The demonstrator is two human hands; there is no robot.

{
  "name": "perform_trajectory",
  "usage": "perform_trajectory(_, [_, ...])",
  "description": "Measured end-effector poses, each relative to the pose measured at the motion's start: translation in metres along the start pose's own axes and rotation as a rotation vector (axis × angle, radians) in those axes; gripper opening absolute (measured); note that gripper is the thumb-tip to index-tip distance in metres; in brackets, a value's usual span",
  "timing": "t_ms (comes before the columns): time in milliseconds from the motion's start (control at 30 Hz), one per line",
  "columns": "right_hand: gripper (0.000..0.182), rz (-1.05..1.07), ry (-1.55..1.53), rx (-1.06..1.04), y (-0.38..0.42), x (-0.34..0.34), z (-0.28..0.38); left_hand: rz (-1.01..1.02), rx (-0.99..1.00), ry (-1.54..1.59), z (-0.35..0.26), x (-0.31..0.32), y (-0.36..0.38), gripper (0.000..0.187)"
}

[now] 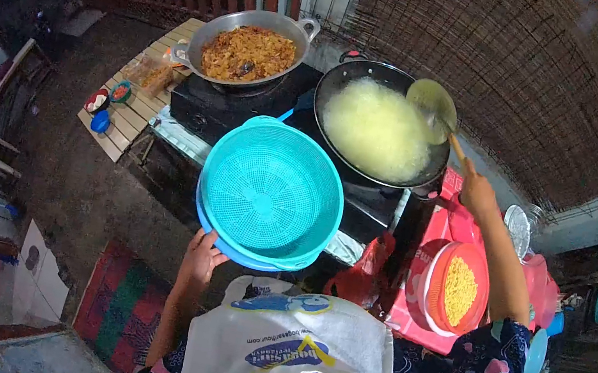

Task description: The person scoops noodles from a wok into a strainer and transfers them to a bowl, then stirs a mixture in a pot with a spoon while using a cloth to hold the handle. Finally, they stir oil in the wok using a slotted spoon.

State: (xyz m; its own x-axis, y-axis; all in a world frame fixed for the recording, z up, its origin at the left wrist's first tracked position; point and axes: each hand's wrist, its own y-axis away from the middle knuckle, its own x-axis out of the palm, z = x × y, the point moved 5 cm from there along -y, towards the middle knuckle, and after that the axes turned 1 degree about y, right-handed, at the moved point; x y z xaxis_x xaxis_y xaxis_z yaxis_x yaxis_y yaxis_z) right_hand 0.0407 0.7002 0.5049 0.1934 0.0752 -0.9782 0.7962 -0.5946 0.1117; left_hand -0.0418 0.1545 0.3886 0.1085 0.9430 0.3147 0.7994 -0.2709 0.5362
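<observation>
My left hand [203, 256] is closed on the lower rim of a blue basin [202, 219], in which a turquoise plastic colander [264, 190] sits with nothing in it. The two are tilted near the front of the stove. My right hand [478, 193] grips the wooden handle of a round skimmer [431, 103]. Its head is at the far right rim of a black wok [336, 140]. Pale yellow, foaming food [377, 132] fills the middle of the wok; what lies under the foam is hidden.
A metal pan [207, 29] of browned fried food [248, 55] stands on the black stove [202, 103], left of the wok. At right, a red basket [436, 288] of small yellow pieces [459, 291] rests on a pink box [405, 307]. Small bowls [121, 91] stand on a slatted bench [121, 127].
</observation>
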Motion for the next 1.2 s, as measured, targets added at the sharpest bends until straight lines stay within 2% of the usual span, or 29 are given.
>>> perform_trajectory(33, [0.054, 0.000, 0.007, -0.002, -0.005, 0.011, -0.008, -0.007, 0.003, 0.014, -0.002, 0.004, 0.000, 0.053])
perform_trajectory(100, [0.050, -0.155, -0.046, -0.404, 0.000, 0.013, 0.010, 0.013, 0.002, 0.027, -0.011, 0.012, 0.000, 0.049])
perform_trajectory(133, [0.050, -0.155, -0.047, -0.400, 0.000, 0.016, 0.009, 0.034, 0.006, 0.033, -0.016, 0.015, -0.002, 0.045])
perform_trajectory(200, [0.046, 0.073, -0.281, -0.267, 0.006, 0.019, 0.013, 0.043, -0.006, 0.026, -0.021, 0.012, -0.005, 0.042])
perform_trajectory(333, [0.050, 0.134, -0.308, -0.228, 0.017, 0.006, 0.043, 0.132, 0.013, 0.066, -0.034, 0.016, -0.006, 0.035])
perform_trajectory(400, [0.045, 0.385, -0.380, -0.010, 0.040, -0.031, 0.070, 0.139, 0.030, -0.024, -0.033, 0.009, -0.011, 0.033])
perform_trajectory(533, [0.045, 0.410, -0.552, -0.032, 0.031, 0.000, 0.072, 0.152, 0.104, -0.215, -0.039, 0.011, -0.006, 0.031])
perform_trajectory(567, [0.044, 0.448, -0.692, -0.034, 0.030, 0.006, 0.075, 0.150, 0.100, -0.217, -0.043, 0.014, -0.004, 0.031])
perform_trajectory(600, [0.043, 0.485, -0.834, -0.038, 0.030, 0.010, 0.079, 0.119, 0.009, -0.119, -0.044, 0.015, -0.003, 0.032])
perform_trajectory(633, [0.043, 0.486, -0.837, -0.038, 0.030, 0.014, 0.081, 0.089, -0.080, -0.021, -0.043, 0.015, -0.003, 0.033])
perform_trajectory(700, [0.041, 0.483, -0.988, -0.042, 0.029, 0.020, 0.085, 0.133, -0.002, -0.098, -0.046, 0.014, -0.001, 0.034])
perform_trajectory(767, [0.041, 0.474, -1.030, -0.049, 0.028, 0.026, 0.089, 0.179, 0.077, -0.175, -0.050, 0.017, -0.002, 0.035])
perform_trajectory(833, [0.040, 0.466, -1.072, -0.055, 0.028, 0.026, 0.094, 0.096, -0.086, -0.057, -0.044, 0.014, -0.005, 0.036])
perform_trajectory(867, [0.039, 0.489, -1.094, -0.038, 0.029, 0.024, 0.098, 0.096, -0.086, -0.061, -0.044, 0.014, -0.004, 0.036])
perform_trajectory(933, [0.038, 0.513, -1.118, -0.021, 0.032, 0.020, 0.106, 0.158, 0.078, -0.217, -0.050, 0.019, 0.000, 0.036])
perform_trajectory(967, [0.037, 0.546, -1.187, 0.032, 0.034, 0.017, 0.109, 0.158, 0.078, -0.218, -0.050, 0.019, -0.002, 0.036])
perform_trajectory(1033, [0.036, 0.578, -1.256, 0.084, 0.036, 0.017, 0.114, 0.132, -0.028, -0.102, -0.045, 0.014, -0.007, 0.036])
perform_trajectory(1067, [0.035, 0.572, -1.289, 0.079, 0.035, 0.018, 0.116, 0.132, -0.028, -0.103, -0.044, 0.012, -0.011, 0.036])
perform_trajectory(1133, [0.034, 0.565, -1.321, 0.071, 0.034, 0.019, 0.121, 0.026, -0.152, -0.184, -0.036, 0.003, -0.017, 0.036])
perform_trajectory(1200, [0.035, 0.482, -1.219, 0.037, 0.030, 0.016, 0.125, 0.048, -0.109, -0.134, -0.035, 0.005, -0.017, 0.036])
